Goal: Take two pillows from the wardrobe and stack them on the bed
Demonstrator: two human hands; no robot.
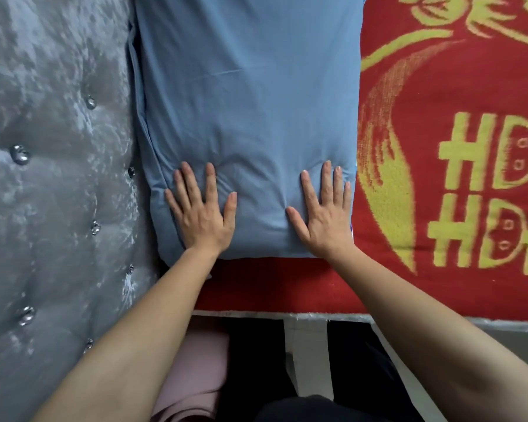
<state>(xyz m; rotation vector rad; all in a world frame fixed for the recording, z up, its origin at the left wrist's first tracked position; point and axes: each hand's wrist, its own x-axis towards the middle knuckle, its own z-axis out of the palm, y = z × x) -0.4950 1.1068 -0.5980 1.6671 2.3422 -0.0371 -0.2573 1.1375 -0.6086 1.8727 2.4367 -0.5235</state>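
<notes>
A blue pillow (247, 102) lies on the bed, long side running away from me, between the headboard and the red blanket. A second edge of blue fabric shows along its left side, so another pillow may lie beneath; I cannot tell for sure. My left hand (200, 213) rests flat on the pillow's near left corner, fingers spread. My right hand (323, 214) lies flat on the near right corner, fingers apart. Neither hand grips anything. The wardrobe is out of view.
A grey tufted headboard (52, 178) with shiny buttons fills the left side. A red blanket (451, 184) with yellow patterns and letters covers the bed on the right and under the pillow. Below the bed's edge are a pink cloth (192, 382) and dark floor.
</notes>
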